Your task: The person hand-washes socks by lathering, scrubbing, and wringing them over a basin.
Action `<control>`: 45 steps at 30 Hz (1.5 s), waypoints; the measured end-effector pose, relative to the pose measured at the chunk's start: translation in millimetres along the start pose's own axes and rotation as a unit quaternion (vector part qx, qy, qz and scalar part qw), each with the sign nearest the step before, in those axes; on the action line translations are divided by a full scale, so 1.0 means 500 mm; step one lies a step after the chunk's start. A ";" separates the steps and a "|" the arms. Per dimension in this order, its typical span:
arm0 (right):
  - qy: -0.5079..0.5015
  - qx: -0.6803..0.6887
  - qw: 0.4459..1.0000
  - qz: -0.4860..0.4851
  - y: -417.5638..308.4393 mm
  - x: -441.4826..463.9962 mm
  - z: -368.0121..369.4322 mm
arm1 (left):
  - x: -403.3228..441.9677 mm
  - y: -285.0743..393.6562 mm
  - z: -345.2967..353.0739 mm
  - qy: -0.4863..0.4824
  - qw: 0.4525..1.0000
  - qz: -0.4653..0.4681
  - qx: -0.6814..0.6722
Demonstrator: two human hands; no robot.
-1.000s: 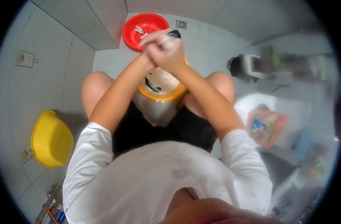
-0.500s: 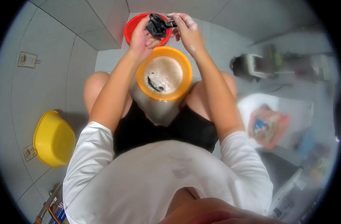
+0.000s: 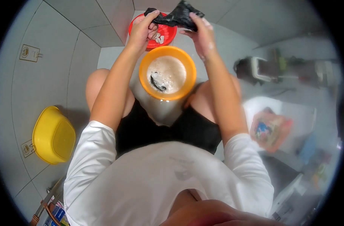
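A: Any writing you can make out?
B: Hardly. The upper wall plate [image 3: 29, 53] carries a brown round mark, and the lower plate [image 3: 27, 148] looks alike; both too small to read. The pink bag [image 3: 271, 130] at right has a blue print, blurred past reading.
A: And the hands?
B: Both reach forward, arms nearly straight, past the knees. The left hand [image 3: 145, 31] is curled around one end of the black cloth [image 3: 174, 18], thumb on top. The right hand [image 3: 202, 34] pinches it toward the other end, with whitish suds on the skin.
A: So both are closed on it?
B: Yes, clamped on the cloth, with the hands well apart and the cloth strung between them.
A: Where does it hang?
B: In this view it crosses the far part of the red basin [image 3: 172, 37], where some pale pieces lie. Its right part runs up to the top edge of the view.
A: Room around?
B: The orange basin [image 3: 143, 71] sits between the knees, cloudy water and a dark strip [image 3: 156, 83] inside. The red one is near the wall corner at left; bare floor [image 3: 226, 54] opens to its right.
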State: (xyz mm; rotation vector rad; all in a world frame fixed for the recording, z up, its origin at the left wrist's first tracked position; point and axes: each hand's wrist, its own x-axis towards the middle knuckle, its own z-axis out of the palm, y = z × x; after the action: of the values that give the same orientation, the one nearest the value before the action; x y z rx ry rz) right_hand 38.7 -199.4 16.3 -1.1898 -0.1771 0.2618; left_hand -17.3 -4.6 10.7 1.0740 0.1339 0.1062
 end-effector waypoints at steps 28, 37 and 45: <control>-0.059 0.060 0.996 0.021 -0.038 -0.017 -0.030 | 0.033 0.003 -0.063 0.081 0.978 0.047 0.185; -0.021 0.033 0.999 0.038 -0.018 -0.008 -0.044 | 0.022 -0.005 -0.042 0.072 0.988 0.026 0.137; 0.030 -0.038 0.998 0.040 -0.014 -0.007 -0.038 | 0.026 -0.013 -0.037 0.010 0.986 0.005 0.169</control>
State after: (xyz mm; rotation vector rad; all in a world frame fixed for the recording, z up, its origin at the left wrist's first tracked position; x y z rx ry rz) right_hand 41.1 -219.7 16.2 -1.2805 -0.0886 0.2912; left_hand -7.2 10.6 -4.4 1.4119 0.1683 0.1056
